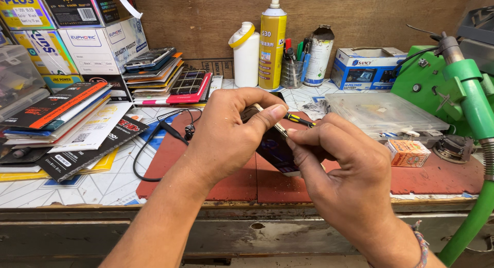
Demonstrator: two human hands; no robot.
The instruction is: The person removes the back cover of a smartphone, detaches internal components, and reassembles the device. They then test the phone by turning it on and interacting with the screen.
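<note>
The flat, dark, shiny phone [275, 149] was held up over the red mat [231, 183] on the desk [103, 185], tipped, its long side running from top left to bottom right. The left hand [231, 131] gripped its top. The right hand [345, 170] pinched a thin metal tool [278, 126] against it. It looked light, stiff, slippery and easy to crack, best held by its edges.

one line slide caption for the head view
Both hands, left hand and right hand, hold a dark phone over a red mat.
</note>
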